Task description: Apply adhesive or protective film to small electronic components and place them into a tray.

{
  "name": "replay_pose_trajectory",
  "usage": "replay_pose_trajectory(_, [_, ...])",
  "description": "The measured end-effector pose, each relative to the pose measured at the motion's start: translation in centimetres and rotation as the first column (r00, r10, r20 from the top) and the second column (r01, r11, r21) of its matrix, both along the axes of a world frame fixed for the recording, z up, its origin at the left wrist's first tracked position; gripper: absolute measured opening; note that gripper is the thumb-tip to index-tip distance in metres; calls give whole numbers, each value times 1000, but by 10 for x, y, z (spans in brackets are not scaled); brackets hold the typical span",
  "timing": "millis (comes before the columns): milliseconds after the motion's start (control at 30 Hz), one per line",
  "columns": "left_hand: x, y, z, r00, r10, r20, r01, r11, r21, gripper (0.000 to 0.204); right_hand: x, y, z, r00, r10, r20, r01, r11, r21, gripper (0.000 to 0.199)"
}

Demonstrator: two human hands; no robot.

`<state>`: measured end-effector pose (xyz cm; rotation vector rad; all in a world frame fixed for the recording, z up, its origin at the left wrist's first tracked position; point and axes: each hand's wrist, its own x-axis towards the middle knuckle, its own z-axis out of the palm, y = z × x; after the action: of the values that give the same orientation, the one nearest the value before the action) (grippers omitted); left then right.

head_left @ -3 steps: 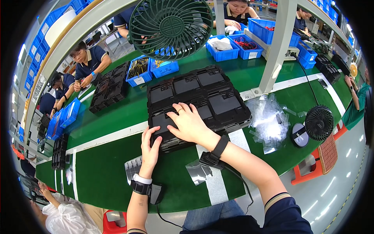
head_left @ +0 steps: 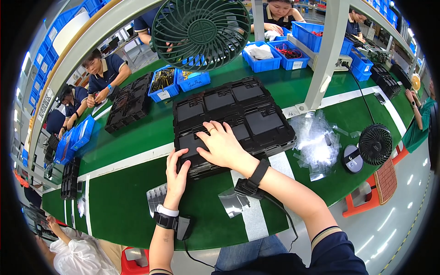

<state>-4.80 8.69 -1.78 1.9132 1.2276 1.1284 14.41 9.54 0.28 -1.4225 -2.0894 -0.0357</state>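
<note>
In front of me on the green bench lies a stack of black plastic trays [head_left: 270,120], its top one divided into several rectangular compartments with flat dark-grey pieces in them. My right hand [head_left: 221,145] rests palm down over the near-left compartment, fingers spread. At the stack's near-left corner is my left hand [head_left: 176,176], with its thumb and fingers apart and the fingertips touching the tray edge. Neither hand visibly holds anything. What lies under my right palm is hidden.
Right of the trays is a heap of clear plastic film pieces [head_left: 316,144], near a small black fan [head_left: 376,144] and a round dark disc [head_left: 353,158]. A large green fan [head_left: 201,34] hangs above the far side. Blue bins [head_left: 261,57] and another black tray stack [head_left: 129,103] stand beyond; co-workers sit around.
</note>
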Motion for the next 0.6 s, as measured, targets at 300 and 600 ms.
replay_pose_trajectory(300, [0,0,-1,1000,11,9,-11,1000,-14,32,0,0,2,1000,-3,9,4,999,-32,44])
replay_pose_trajectory(600, [0,0,0,1000,-7,13,7,1000,-5,32,0,0,1,1000,-7,12,8,1000,-27,44])
